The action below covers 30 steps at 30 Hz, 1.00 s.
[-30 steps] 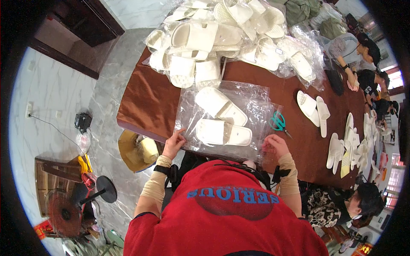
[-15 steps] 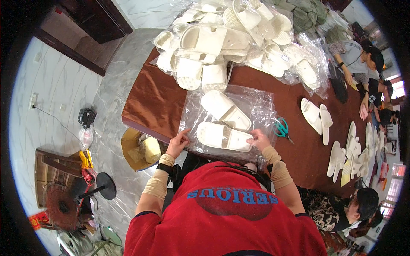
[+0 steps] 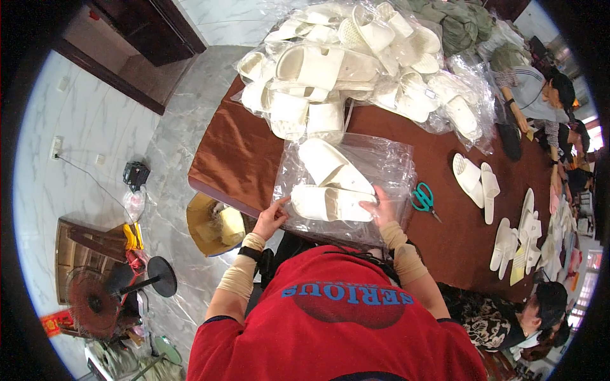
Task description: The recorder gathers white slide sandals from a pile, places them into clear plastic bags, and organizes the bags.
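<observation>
On the brown desk (image 3: 241, 159), I'm pinching the clear bag (image 3: 381, 165) around white slippers (image 3: 330, 203), left hand (image 3: 270, 219) and right hand (image 3: 384, 206) closed on its edges; keeping the plastic taut should help.

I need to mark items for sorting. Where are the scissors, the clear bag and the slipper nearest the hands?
scissors (image 3: 422, 197): head view, on the teal handles.
clear bag (image 3: 387, 165): head view, on its bare right part.
slipper (image 3: 330, 203): head view, on its strap.

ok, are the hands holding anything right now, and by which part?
Both hold the clear plastic bag with a white slipper at its near edge: left hand at the slipper's left end, right hand at its right end. Whether the fingers pinch or just press cannot be told.
</observation>
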Each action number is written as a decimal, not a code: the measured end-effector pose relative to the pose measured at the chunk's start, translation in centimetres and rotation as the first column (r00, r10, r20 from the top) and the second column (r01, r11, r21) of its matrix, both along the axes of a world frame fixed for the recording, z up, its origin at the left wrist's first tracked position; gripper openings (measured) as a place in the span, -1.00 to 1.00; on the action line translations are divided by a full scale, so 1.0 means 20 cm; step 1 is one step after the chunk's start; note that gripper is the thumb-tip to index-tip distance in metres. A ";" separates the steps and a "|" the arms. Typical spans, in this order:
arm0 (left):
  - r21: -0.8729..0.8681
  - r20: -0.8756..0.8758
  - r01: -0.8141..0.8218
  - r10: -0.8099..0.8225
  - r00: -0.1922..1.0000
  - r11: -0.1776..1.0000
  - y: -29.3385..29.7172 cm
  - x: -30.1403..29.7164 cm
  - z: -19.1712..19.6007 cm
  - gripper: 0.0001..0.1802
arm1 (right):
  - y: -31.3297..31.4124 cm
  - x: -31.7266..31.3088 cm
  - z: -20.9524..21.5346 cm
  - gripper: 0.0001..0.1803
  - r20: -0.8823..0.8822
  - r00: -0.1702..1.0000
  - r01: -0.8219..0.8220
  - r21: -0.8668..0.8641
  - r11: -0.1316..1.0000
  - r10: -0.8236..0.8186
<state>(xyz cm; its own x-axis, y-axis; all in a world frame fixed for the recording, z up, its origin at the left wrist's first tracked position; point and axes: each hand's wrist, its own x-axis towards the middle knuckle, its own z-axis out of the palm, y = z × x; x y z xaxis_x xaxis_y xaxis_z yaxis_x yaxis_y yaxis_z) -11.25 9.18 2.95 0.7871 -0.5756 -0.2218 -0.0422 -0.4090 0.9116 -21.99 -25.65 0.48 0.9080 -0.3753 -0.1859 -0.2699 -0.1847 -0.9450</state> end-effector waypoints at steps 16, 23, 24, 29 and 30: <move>0.402 0.650 -0.169 -0.151 0.745 0.900 -0.25 0.12 0.31 -0.44 | -0.04 0.04 -0.10 -0.43 0.031 0.998 0.047 0.008 0.999 -0.047; 0.642 0.621 -0.219 -0.331 0.710 0.735 -0.28 0.14 -0.02 -0.39 | -0.28 -0.13 0.13 -0.53 -0.023 0.995 0.091 -0.110 0.990 -0.094; 0.639 0.620 -0.206 -0.338 0.708 0.741 -0.30 0.13 -0.01 -0.39 | -0.43 -0.24 0.19 -0.56 -0.005 0.987 0.157 -0.211 0.965 -0.162; 0.655 0.630 -0.235 -0.346 0.696 0.719 -0.33 0.12 0.02 -0.39 | -0.72 -0.61 0.71 -0.56 0.033 0.895 0.383 -0.565 0.730 -0.444; 0.638 0.640 -0.239 -0.332 0.692 0.732 -0.33 0.13 0.00 -0.40 | -0.73 -0.64 0.78 -0.56 0.096 0.859 0.446 -0.621 0.644 -0.502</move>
